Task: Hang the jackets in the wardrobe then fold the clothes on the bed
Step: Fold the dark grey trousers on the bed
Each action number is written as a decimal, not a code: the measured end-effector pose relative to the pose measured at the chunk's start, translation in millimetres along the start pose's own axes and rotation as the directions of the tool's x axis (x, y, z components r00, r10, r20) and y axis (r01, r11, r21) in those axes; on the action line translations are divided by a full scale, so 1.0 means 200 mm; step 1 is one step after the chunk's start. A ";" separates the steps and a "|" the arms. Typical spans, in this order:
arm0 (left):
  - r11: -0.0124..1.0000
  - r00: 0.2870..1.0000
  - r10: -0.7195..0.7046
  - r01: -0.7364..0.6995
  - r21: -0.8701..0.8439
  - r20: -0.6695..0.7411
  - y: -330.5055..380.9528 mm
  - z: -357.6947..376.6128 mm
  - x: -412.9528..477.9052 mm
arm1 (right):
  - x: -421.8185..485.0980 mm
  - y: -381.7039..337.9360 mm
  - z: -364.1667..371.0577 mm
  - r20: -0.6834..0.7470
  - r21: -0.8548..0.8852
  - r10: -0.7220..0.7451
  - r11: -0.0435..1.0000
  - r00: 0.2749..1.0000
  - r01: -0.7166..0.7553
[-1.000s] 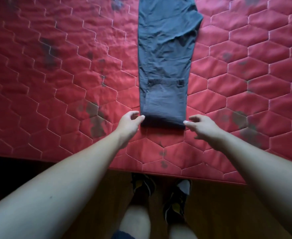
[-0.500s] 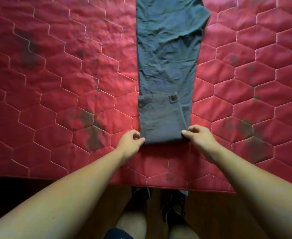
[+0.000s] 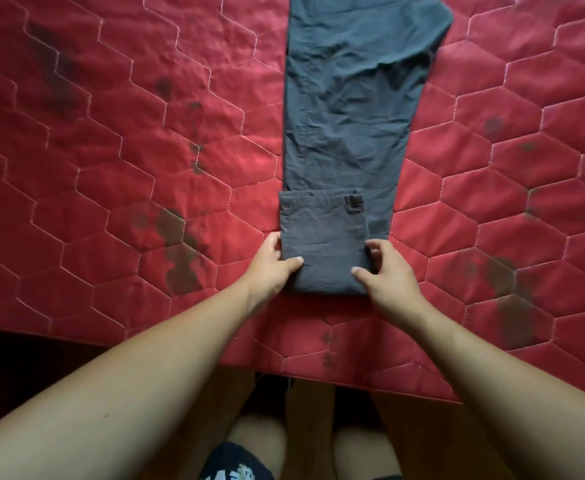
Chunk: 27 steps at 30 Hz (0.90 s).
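Trousers point(image 3: 346, 116), grey, are lying lengthwise on the red quilted bedcover point(image 3: 111, 168), near end turned over, and we are pinching that fold at its sides with our left hand point(image 3: 271, 266) and right hand point(image 3: 389, 275), thumbs on top. We are probably risking a crooked fold if one hand is moving ahead, skewing the layers.

Open bedspread point(image 3: 111, 168) flanks the trousers point(image 3: 346, 116) (both sides).
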<state>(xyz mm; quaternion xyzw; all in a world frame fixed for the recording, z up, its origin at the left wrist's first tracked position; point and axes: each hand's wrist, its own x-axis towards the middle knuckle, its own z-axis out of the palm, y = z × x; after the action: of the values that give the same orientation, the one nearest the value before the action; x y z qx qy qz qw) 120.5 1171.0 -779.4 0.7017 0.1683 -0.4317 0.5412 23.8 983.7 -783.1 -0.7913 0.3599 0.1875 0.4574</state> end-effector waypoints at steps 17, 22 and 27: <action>0.998 0.999 -0.045 0.044 -0.033 -0.031 0.03 0.06 0.11 | 0.09 0.04 -0.11 0.078 -0.058 -0.067 0.996 0.995 0.072; 0.998 0.997 -0.051 0.048 -0.048 -0.061 0.09 0.03 0.18 | 0.24 -0.12 -0.09 -0.073 -0.071 -0.170 0.984 0.983 0.165; 0.992 0.993 -0.105 0.101 -0.078 -0.046 0.10 0.00 0.18 | 0.30 -0.21 -0.10 0.062 0.097 -0.039 0.995 0.997 0.033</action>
<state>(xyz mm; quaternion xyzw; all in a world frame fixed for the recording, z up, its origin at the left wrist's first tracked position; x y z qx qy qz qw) 154.9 1154.9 -795.2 0.6817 0.2341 -0.4346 0.5400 94.2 956.6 -785.8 -0.7685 0.3391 0.1869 0.5094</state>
